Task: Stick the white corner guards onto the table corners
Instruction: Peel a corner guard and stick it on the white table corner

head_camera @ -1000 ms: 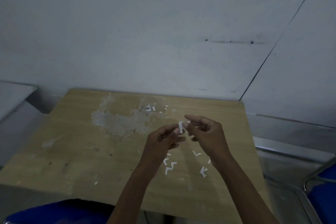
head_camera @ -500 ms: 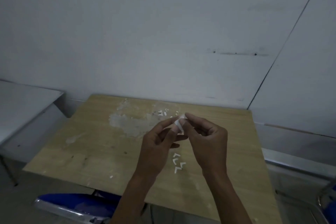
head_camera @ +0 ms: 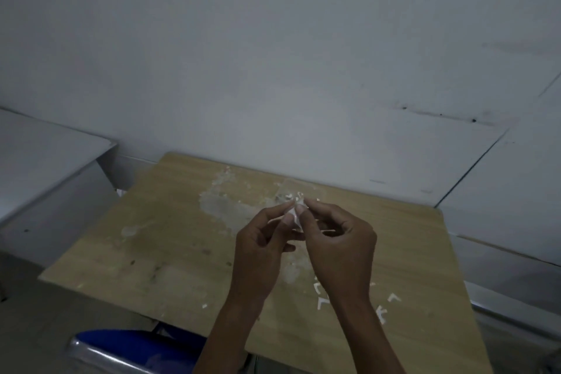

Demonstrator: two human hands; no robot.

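A small white corner guard (head_camera: 295, 217) is held up over the middle of the wooden table (head_camera: 158, 240). My left hand (head_camera: 261, 249) pinches it from the left with thumb and forefinger. My right hand (head_camera: 337, 243) pinches it from the right, its other fingers curled. Much of the guard is hidden by the fingertips. Several loose white L-shaped guards (head_camera: 324, 300) lie on the table below my right wrist. A clear packet with more white pieces (head_camera: 293, 193) lies near the table's far edge.
The table stands against a pale wall, and its top has a worn grey patch (head_camera: 224, 206). A grey cabinet (head_camera: 45, 179) stands at the left. A blue chair with a metal frame (head_camera: 130, 349) sits under the near edge. A metal rail (head_camera: 516, 316) runs at the right.
The view has swung to the left, so the table sits further right. Both hands stay together on the guard and have lifted slightly towards the packet.
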